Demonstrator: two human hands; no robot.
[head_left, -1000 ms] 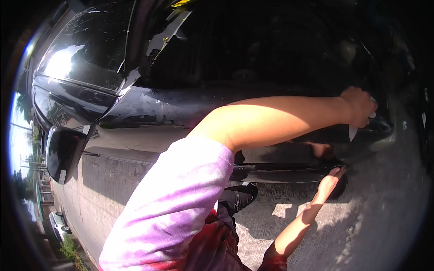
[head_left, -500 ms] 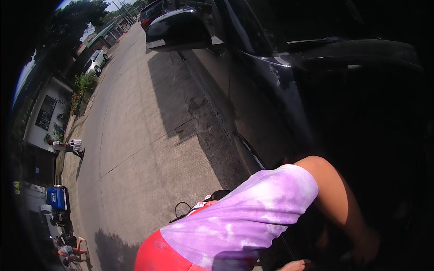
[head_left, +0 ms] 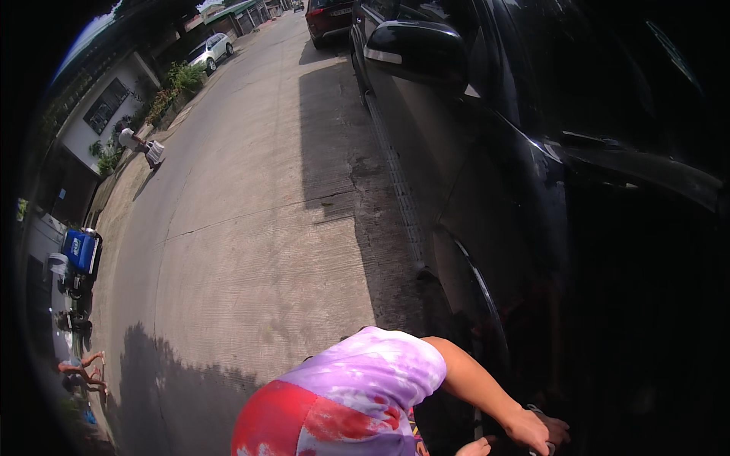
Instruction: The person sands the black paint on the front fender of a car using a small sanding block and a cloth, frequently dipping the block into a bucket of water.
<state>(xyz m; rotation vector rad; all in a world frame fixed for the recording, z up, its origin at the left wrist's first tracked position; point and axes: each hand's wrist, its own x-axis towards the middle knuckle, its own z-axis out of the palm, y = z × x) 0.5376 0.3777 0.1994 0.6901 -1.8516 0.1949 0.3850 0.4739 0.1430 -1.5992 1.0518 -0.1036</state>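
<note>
My left arm reaches out of a purple-and-white tie-dye sleeve toward the dark front of a black vehicle (head_left: 525, 205). At its end my left hand (head_left: 536, 427) is closed, fingers bent, with small pale edges of something showing beside them; what it is I cannot make out. Close by, at the lower edge of the view, only part of my right hand (head_left: 476, 448) shows, its fingers pointing toward the left one. The picture's edge cuts it off, so its grip is hidden. Deep shadow hides the surface around both hands.
The black side mirror (head_left: 417, 52) juts out from the vehicle. A dark red vehicle (head_left: 329, 21) stands beyond it on the concrete road (head_left: 251, 220). Across the road are a white car (head_left: 211, 52), a walking person (head_left: 137, 143) and a blue boxlike object (head_left: 80, 249) near motorcycles.
My left hand has drawn back from the dark area toward my right hand. The view has shifted, so the vehicle and mirror sit lower and farther right.
</note>
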